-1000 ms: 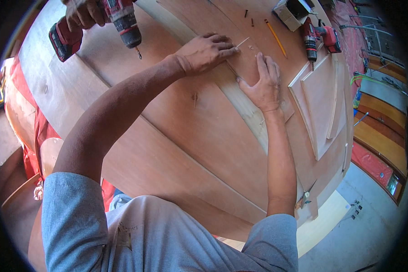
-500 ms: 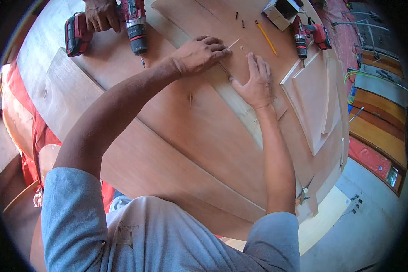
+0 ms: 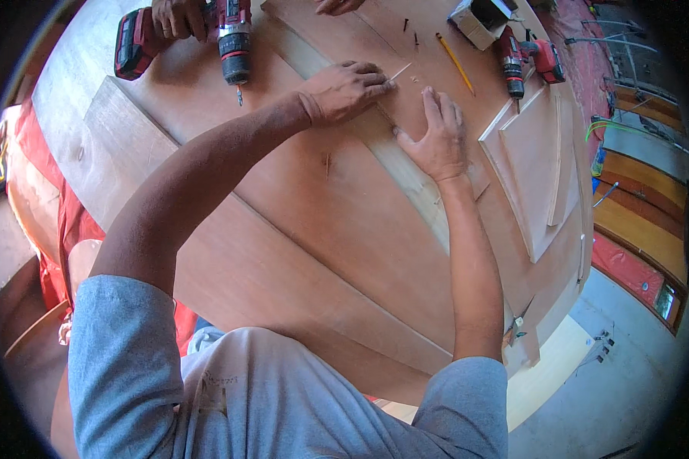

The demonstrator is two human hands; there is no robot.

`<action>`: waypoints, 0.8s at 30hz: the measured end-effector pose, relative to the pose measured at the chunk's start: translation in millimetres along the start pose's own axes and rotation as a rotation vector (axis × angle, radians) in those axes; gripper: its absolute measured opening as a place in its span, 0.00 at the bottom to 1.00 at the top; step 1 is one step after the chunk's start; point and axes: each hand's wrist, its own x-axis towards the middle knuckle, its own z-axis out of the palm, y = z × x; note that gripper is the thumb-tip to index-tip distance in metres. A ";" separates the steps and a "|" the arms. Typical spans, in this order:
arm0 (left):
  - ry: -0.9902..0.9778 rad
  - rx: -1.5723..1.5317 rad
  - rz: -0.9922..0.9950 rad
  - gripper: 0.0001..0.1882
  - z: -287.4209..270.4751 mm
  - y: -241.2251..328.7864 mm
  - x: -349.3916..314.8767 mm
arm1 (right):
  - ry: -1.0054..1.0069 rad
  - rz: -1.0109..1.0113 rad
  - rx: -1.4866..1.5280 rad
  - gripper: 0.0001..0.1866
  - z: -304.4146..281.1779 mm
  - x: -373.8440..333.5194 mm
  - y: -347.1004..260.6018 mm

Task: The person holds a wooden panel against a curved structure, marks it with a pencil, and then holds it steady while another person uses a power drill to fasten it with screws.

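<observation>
My left hand rests palm down on a pale wooden strip, its fingers bent and close together; its thumb is hidden. A thin light sliver shows just past its fingertips. To the right, my right hand lies on the same wood with fingers stretched up and thumb out to the side, holding nothing. Across the panel, another person's hand is at a red and black cordless drill with a bit fitted. That person's other hand shows partly at the top edge.
A yellow pencil, two dark screws and a small open box lie beyond my hands. A second cordless drill sits at the right by stacked board offcuts. Pliers lie near my right forearm.
The other person's second hand has come into view at the top. The held drill has drawn back slightly. My hands keep the same place on the wood.
</observation>
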 end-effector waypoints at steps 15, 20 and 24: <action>0.023 0.024 0.081 0.28 4.3 -0.7 3.7 | -0.022 0.011 -0.023 0.51 3.9 -3.7 1.8; -0.046 0.013 0.038 0.27 -0.3 1.1 4.6 | -0.044 0.034 -0.065 0.52 0.8 -1.3 -2.6; -0.037 -0.008 0.024 0.27 -4.2 5.1 3.4 | -0.097 0.066 0.083 0.56 -5.2 -4.4 4.0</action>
